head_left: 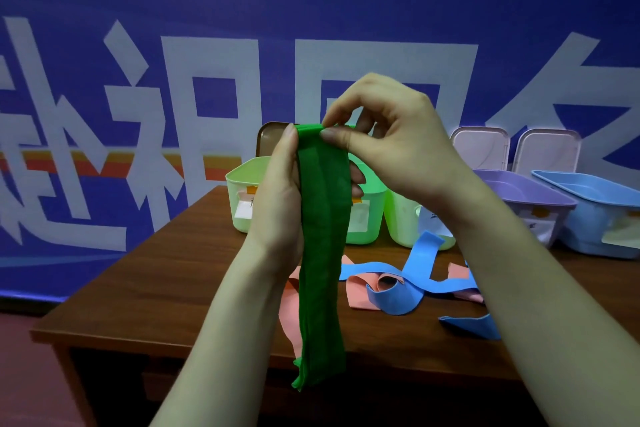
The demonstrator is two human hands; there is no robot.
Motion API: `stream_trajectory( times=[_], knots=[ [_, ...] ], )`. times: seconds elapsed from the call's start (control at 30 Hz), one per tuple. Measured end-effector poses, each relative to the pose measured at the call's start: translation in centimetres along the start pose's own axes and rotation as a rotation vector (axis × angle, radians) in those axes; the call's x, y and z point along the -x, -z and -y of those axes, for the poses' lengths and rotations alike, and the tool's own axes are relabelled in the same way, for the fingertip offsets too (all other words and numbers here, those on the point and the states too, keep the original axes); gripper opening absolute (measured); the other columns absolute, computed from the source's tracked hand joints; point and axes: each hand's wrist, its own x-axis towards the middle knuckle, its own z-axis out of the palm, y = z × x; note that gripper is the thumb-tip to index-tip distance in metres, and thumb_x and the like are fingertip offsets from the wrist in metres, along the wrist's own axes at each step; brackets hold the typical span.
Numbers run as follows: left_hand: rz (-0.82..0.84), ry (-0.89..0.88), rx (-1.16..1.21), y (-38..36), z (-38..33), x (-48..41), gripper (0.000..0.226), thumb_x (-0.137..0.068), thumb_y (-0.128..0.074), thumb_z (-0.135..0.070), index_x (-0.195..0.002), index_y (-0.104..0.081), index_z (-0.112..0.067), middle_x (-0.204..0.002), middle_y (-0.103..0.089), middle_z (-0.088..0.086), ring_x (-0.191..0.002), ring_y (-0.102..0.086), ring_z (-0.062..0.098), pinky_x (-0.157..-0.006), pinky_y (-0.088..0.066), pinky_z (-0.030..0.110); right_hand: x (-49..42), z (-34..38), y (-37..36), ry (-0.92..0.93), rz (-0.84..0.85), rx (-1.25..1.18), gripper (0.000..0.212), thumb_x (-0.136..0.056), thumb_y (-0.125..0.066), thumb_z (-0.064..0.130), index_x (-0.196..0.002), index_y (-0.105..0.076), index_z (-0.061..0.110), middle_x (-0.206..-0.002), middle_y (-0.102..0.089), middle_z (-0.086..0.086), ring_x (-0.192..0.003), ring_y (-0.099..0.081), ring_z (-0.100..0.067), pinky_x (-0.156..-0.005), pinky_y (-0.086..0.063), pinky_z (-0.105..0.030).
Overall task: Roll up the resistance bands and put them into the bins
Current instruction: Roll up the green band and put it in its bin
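A green resistance band (320, 253) hangs straight down in front of me, above the near edge of the wooden table (173, 274). My left hand (277, 198) grips its upper part from the left, fingers wrapped behind it. My right hand (384, 146) pinches the folded top end between thumb and forefinger. Blue bands (401, 291) and pink bands (360, 295) lie loose and tangled on the table behind the green one. A row of bins stands at the back: light green bins (242, 194), a purple bin (526, 198) and a blue bin (595, 215).
Lids lean upright behind the bins: a brown one (268, 135) and two pale ones (481, 146). A blue wall with large white characters rises right behind the table. The table's left and near edges drop to a reddish floor (31, 374).
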Motion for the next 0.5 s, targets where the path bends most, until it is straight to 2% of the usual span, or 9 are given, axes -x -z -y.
stream_trajectory(
  times=[0.07,0.13,0.2,0.27,0.3,0.37,0.43,0.5],
  knots=[
    [0.01,0.005,-0.013,0.0,0.0,0.1,0.058,-0.099,-0.023,-0.045,-0.099,-0.063,-0.002,-0.073,-0.06,0.018,-0.065,-0.056,0.025,-0.064,-0.046,0.032,0.0,-0.3,-0.1,-0.021,-0.013,0.01,0.013,-0.082,-0.072,0.017,-0.093,-0.065,0.017,-0.096,-0.056,0.004,-0.069,-0.055,-0.011,-0.06,-0.038,-0.009],
    [0.025,0.017,-0.016,0.0,0.0,0.1,0.058,-0.099,-0.023,-0.046,-0.098,-0.063,-0.004,-0.071,-0.058,0.017,-0.063,-0.054,0.024,-0.061,-0.045,0.031,-0.1,-0.5,-0.1,-0.067,0.015,0.002,0.026,-0.084,-0.07,0.023,-0.108,-0.061,0.023,-0.105,-0.053,0.008,-0.074,-0.054,-0.009,-0.063,-0.038,-0.008],
    [0.038,0.03,-0.003,-0.1,-0.1,0.2,0.059,-0.099,-0.022,-0.046,-0.097,-0.064,-0.005,-0.068,-0.055,0.016,-0.059,-0.051,0.021,-0.056,-0.045,0.027,-0.1,-0.8,0.3,-0.102,0.143,0.046,0.033,-0.09,-0.063,0.029,-0.122,-0.058,0.025,-0.115,-0.05,0.012,-0.089,-0.051,-0.001,-0.072,-0.037,-0.007],
    [0.054,0.036,-0.018,-0.1,-0.1,0.2,0.059,-0.099,-0.021,-0.046,-0.101,-0.062,-0.004,-0.067,-0.053,0.016,-0.057,-0.05,0.02,-0.053,-0.044,0.025,0.0,-0.8,0.7,-0.152,0.285,0.008,0.028,-0.094,-0.057,0.028,-0.12,-0.061,0.022,-0.115,-0.06,0.009,-0.103,-0.056,-0.008,-0.079,-0.039,-0.007],
    [0.061,0.041,-0.029,-0.1,-0.1,0.3,0.059,-0.099,-0.021,-0.046,-0.105,-0.061,-0.003,-0.066,-0.053,0.016,-0.057,-0.05,0.02,-0.053,-0.044,0.025,0.1,-0.7,0.9,-0.183,0.318,-0.074,0.023,-0.094,-0.056,0.026,-0.115,-0.065,0.02,-0.107,-0.068,0.0,-0.099,-0.064,-0.016,-0.075,-0.044,-0.007],
    [0.077,0.063,-0.026,0.1,0.0,0.2,0.061,-0.097,-0.022,-0.048,-0.108,-0.061,-0.002,-0.066,-0.055,0.015,-0.056,-0.052,0.02,-0.053,-0.044,0.025,0.2,-0.5,1.2,-0.194,0.289,-0.201,0.017,-0.092,-0.059,0.021,-0.104,-0.069,0.014,-0.093,-0.072,-0.011,-0.082,-0.07,-0.028,-0.065,-0.051,-0.012],
    [0.099,0.078,0.0,0.1,0.0,0.2,0.064,-0.094,-0.024,-0.052,-0.107,-0.063,-0.003,-0.07,-0.06,0.017,-0.06,-0.056,0.023,-0.057,-0.048,0.028,0.4,-0.6,1.2,-0.183,0.227,-0.245,0.014,-0.09,-0.063,0.018,-0.099,-0.071,0.01,-0.085,-0.072,-0.01,-0.069,-0.069,-0.029,-0.061,-0.055,-0.022],
    [0.097,0.052,-0.019,0.0,0.1,0.1,0.064,-0.09,-0.027,-0.053,-0.112,-0.064,-0.005,-0.087,-0.068,0.02,-0.076,-0.065,0.03,-0.068,-0.054,0.032,0.5,-0.8,1.2,-0.192,0.167,-0.252,0.013,-0.089,-0.065,0.016,-0.097,-0.073,0.009,-0.085,-0.071,-0.006,-0.066,-0.068,-0.023,-0.058,-0.053,-0.023]
  ],
)
